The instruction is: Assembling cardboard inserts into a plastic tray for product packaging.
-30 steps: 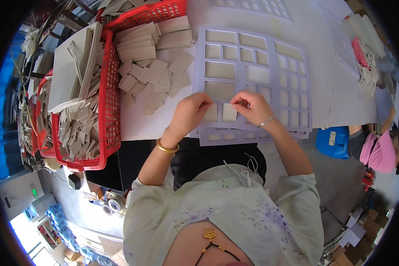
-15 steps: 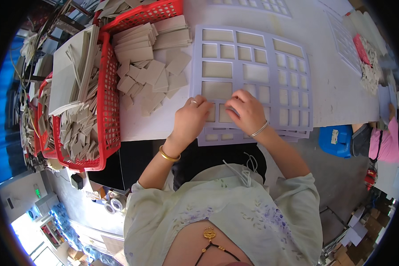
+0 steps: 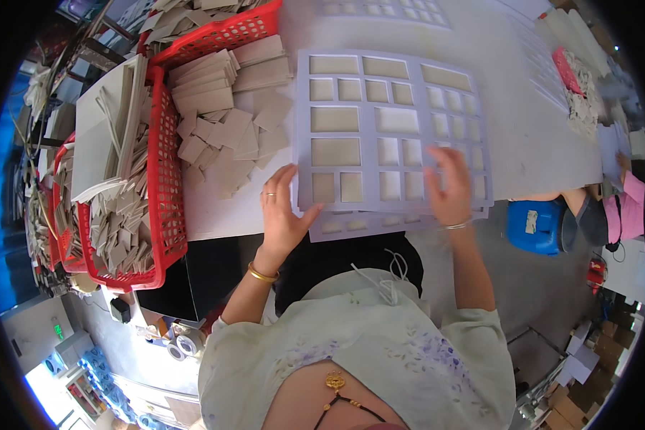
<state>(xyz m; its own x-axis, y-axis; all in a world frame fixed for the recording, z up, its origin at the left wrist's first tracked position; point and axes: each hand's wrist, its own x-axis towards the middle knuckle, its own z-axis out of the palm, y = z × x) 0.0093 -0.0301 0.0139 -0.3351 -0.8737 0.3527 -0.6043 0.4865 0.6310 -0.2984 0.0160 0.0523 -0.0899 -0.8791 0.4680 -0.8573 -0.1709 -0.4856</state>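
A pale lavender board with rectangular openings (image 3: 368, 143) lies on a stack of similar boards (image 3: 369, 228) at the table's front edge. Grey card fills several openings in its left half, such as the grey card piece (image 3: 335, 152). Some openings in the middle look whiter. My left hand (image 3: 283, 211) rests at the board's lower left corner, fingers spread, thumb over the front edge, holding nothing. Above the board's right part, my right hand (image 3: 451, 192) is smeared by motion. Its thumb and fingers stand apart, and nothing shows between them.
Loose grey card pieces (image 3: 236, 136) and stacked card strips (image 3: 204, 82) lie left of the board. Beyond them stands a red basket (image 3: 166, 172) full of card pieces. Another cut-out board (image 3: 387, 11) lies at the back. A blue bin (image 3: 532, 228) and a person in pink (image 3: 627, 208) are at right.
Both hands have come away from the lower left openings. My left hand moved left to the board's edge and spread out; my right hand moved right. The view has shifted slightly.
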